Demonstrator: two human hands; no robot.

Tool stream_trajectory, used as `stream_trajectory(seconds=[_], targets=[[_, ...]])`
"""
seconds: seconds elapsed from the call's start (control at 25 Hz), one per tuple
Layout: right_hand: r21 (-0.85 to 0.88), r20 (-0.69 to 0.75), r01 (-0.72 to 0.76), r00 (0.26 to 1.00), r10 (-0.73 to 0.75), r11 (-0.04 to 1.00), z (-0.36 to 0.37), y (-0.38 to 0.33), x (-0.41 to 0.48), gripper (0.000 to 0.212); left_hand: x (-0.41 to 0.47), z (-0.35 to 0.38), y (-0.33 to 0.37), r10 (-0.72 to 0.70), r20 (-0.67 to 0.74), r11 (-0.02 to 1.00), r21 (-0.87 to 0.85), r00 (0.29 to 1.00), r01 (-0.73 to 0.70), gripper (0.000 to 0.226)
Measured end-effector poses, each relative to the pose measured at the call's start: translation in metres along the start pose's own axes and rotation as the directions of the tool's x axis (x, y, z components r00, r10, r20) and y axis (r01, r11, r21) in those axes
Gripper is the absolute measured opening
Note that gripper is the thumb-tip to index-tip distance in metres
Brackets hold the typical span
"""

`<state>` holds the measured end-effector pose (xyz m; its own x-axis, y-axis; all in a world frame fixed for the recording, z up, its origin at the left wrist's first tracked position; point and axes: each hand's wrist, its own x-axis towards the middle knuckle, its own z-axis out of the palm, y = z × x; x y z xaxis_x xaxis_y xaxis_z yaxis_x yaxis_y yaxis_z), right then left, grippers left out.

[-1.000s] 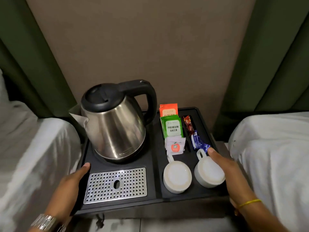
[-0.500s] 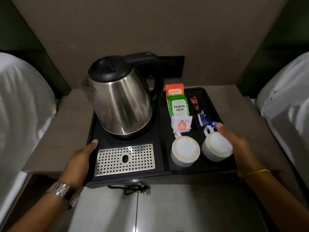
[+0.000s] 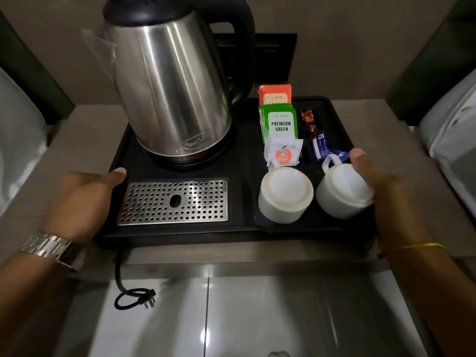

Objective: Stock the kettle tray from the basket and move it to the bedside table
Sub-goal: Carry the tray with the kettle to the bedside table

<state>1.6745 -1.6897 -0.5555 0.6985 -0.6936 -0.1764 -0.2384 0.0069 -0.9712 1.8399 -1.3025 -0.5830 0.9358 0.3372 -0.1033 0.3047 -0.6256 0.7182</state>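
The black kettle tray (image 3: 242, 228) is positioned on the bedside table (image 3: 85, 135). Its left edge is gripped by the left hand (image 3: 82, 202) and its right edge by the right hand (image 3: 386, 197). The steel kettle (image 3: 170, 91), two inverted white cups (image 3: 286, 194) and the sachets (image 3: 279, 124) are carried on it.

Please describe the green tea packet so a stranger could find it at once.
Start at the tall steel kettle on the black plastic tray. Right of it stand upright sachets; the green paper packet is second from the back, the only one reading PREMIUM GREEN.
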Motion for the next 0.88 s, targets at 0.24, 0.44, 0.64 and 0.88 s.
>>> stream_trajectory(seconds=[0.24,0.44,0.64,0.88], targets=[[0.057,-0.071,0.101,0.993,-0.097,0.993,0.002,0.011,-0.005,0.026,-0.012,-0.007,0.006,-0.058,0.059,0.991,-0.114,0.997,0.064,0.047],[0.029,-0.109,0.084,0.991,-0.08,0.996,-0.003,0.018,0.0,0.031,-0.025,-0.011,0.01,-0.003,0.114,0.989,-0.147,0.993,0.02,0.05],[0.009,-0.12,0.087,0.989,-0.085,0.996,-0.001,0.026,0.003,0.061,-0.026,-0.008,0.006,-0.03,0.124,0.982,-0.183,0.992,0.053,0.037],[-0.13,-0.166,0.194,0.962,-0.215,0.972,0.008,0.034,0.0,0.015,-0.038,-0.005,0.002,0.194,0.158,0.979,-0.091,0.968,-0.181,0.029]])
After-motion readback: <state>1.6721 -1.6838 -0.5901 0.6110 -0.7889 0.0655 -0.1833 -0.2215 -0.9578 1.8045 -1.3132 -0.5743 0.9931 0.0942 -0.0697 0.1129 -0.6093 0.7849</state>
